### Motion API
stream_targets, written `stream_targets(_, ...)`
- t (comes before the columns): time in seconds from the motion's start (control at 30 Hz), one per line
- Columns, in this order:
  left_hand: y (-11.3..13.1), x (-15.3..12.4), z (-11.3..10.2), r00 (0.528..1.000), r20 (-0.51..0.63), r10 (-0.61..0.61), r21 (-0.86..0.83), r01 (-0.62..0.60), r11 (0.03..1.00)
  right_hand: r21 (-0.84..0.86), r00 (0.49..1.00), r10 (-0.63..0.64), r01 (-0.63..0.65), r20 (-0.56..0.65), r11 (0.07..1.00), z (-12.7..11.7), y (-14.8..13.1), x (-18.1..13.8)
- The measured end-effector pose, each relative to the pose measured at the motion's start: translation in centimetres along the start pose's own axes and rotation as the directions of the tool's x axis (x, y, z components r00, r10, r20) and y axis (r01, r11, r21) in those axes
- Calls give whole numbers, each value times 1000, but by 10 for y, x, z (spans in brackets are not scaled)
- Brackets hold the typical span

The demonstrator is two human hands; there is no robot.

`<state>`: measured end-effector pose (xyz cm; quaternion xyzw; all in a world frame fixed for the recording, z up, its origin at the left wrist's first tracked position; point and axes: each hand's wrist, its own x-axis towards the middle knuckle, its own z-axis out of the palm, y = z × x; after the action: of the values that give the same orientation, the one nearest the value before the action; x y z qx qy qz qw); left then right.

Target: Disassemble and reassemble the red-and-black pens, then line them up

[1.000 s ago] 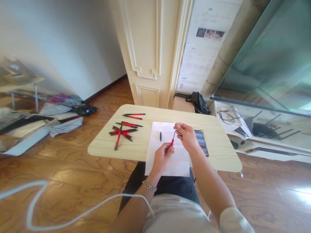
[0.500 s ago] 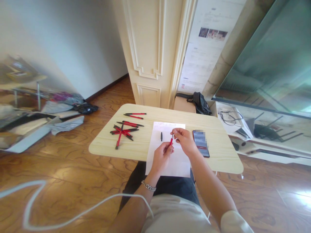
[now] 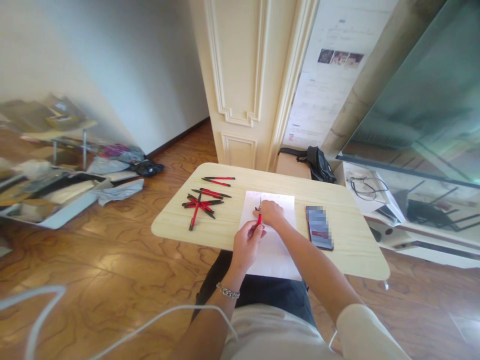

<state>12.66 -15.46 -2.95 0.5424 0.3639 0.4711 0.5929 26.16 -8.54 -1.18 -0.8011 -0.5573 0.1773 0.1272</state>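
My left hand (image 3: 245, 241) is closed round the lower end of a red pen barrel (image 3: 259, 218), held upright over a white sheet of paper (image 3: 273, 250). My right hand (image 3: 270, 212) sits just beyond it with fingers curled at the barrel's upper end, where a thin dark tip sticks up. What the right fingers pinch is hidden. Left of the sheet lies a pile of several red and black pens (image 3: 201, 203), with two more pens (image 3: 218, 180) farther back.
A small pale wooden table (image 3: 356, 250) holds everything. A dark phone (image 3: 319, 227) lies right of the sheet. A black bag (image 3: 318, 164) sits on a box behind the table. Clothes and clutter (image 3: 112, 170) cover the floor left. A white cable (image 3: 112, 335) runs across near left.
My right hand has come down and left onto the top of the red barrel. The small black part that lay on the sheet is no longer visible. The camera has shifted, moving the table rightward.
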Motion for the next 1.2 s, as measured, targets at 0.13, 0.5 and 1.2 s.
stream_targets(0.13, -3, 1, -2, 999, -8, -33, -27, 33, 999, 426, 998, -68, 62, -1, 903, -10, 9, 5)
stream_targets(0.5, -1, -6, 17, 995, 87, -41, 31, 38, 999, 954, 969, -52, 248, -242, 170, -77, 22, -33)
stream_targets(1.2, -3, -7, 19, 994, 100, -44, 91, 35, 995, 934, 967, -64, 256, -248, 250, -74, 29, -39)
